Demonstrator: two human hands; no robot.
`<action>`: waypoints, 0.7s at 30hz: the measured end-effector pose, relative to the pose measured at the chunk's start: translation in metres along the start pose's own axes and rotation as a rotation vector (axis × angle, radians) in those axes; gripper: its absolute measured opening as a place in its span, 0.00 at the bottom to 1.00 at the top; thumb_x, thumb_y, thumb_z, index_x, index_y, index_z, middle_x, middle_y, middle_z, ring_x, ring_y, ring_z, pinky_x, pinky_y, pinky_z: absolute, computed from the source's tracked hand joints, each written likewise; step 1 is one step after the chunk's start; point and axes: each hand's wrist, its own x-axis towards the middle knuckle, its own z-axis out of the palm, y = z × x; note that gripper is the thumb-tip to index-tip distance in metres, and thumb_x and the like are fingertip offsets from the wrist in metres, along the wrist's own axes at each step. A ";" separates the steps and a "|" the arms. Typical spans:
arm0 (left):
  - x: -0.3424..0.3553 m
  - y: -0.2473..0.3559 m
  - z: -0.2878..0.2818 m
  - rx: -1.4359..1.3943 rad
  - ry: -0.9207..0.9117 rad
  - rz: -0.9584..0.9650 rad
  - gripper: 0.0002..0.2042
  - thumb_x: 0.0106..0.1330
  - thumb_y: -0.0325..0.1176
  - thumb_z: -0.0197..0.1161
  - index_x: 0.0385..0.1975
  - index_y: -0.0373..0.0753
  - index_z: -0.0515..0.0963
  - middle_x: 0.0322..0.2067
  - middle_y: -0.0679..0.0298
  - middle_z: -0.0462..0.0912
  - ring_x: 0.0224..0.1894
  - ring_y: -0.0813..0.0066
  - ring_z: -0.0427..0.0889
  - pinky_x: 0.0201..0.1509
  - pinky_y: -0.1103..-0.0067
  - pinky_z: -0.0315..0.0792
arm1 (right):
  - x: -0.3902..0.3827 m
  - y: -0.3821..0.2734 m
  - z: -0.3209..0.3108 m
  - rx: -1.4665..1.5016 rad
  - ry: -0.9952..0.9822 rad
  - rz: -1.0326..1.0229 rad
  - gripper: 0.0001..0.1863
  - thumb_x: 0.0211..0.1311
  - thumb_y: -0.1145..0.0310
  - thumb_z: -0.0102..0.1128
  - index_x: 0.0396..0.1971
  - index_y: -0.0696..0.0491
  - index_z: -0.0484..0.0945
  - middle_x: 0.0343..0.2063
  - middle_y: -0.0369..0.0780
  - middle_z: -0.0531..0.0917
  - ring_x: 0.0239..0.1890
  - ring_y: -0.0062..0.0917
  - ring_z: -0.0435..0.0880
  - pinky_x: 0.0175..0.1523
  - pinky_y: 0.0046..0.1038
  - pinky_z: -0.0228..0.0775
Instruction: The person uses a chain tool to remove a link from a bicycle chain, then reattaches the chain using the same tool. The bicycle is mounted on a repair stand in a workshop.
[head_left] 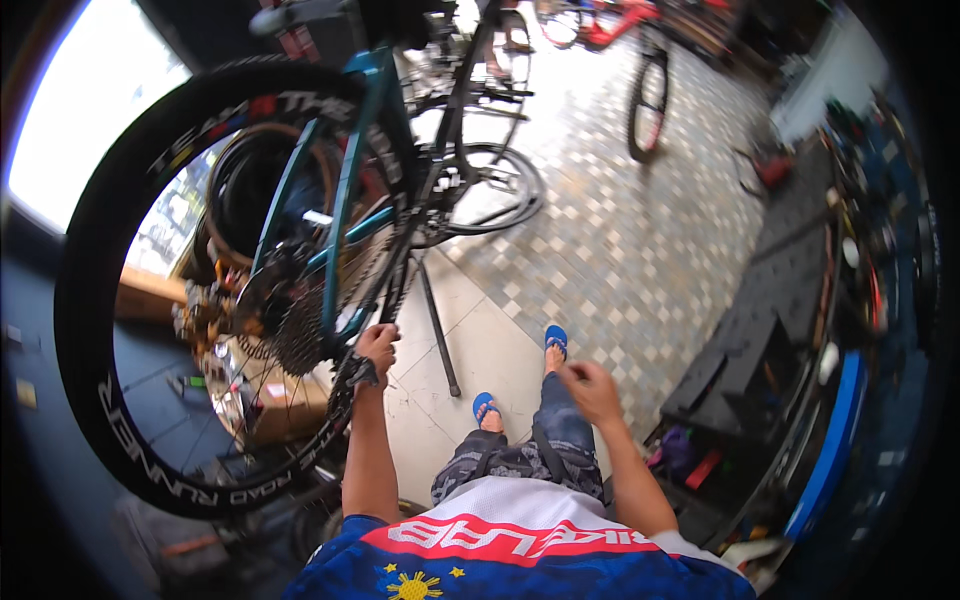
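Farthest left of our left grip point(378, 350) rises a large black bicycle wheel with white lettering point(92, 280); nearer, just beside that grip, sits its stepped grey metal cassette point(297, 338). Above the same grip climbs the glossy teal bicycle frame with slim tubes point(346, 195). Our left grip is curled at the frame's lower rear end, by the chain; we cannot tell whether it pinches anything. Right of it, a straight black stand leg point(437, 325) slants down to the pale floor tiles point(480, 345). Our right grip point(593, 392) hangs well apart from the bicycle, fingers bent inward, blurred; we cannot tell whether they meet. Farther right of it runs a row of flat black panels point(790, 265).
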 end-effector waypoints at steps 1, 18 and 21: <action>0.000 -0.003 0.004 -0.016 0.040 -0.003 0.12 0.69 0.39 0.65 0.37 0.34 0.81 0.25 0.69 0.80 0.20 0.87 0.69 0.20 0.85 0.63 | 0.040 -0.023 0.036 0.021 -0.157 0.001 0.15 0.65 0.59 0.68 0.37 0.58 0.86 0.31 0.43 0.86 0.34 0.27 0.85 0.40 0.28 0.75; -0.013 -0.038 0.036 0.033 0.406 0.222 0.08 0.69 0.33 0.68 0.43 0.39 0.84 0.34 0.72 0.85 0.35 0.85 0.79 0.38 0.83 0.74 | 0.200 -0.104 0.256 0.521 -1.283 0.640 0.15 0.70 0.55 0.63 0.37 0.52 0.83 0.31 0.33 0.86 0.31 0.16 0.82 0.33 0.21 0.69; -0.015 -0.032 0.038 0.014 0.406 0.237 0.07 0.69 0.33 0.68 0.42 0.40 0.85 0.33 0.71 0.85 0.34 0.84 0.80 0.38 0.82 0.75 | 0.193 -0.100 0.260 0.759 -1.271 0.874 0.20 0.68 0.48 0.65 0.36 0.52 0.84 0.29 0.32 0.84 0.31 0.15 0.80 0.33 0.21 0.67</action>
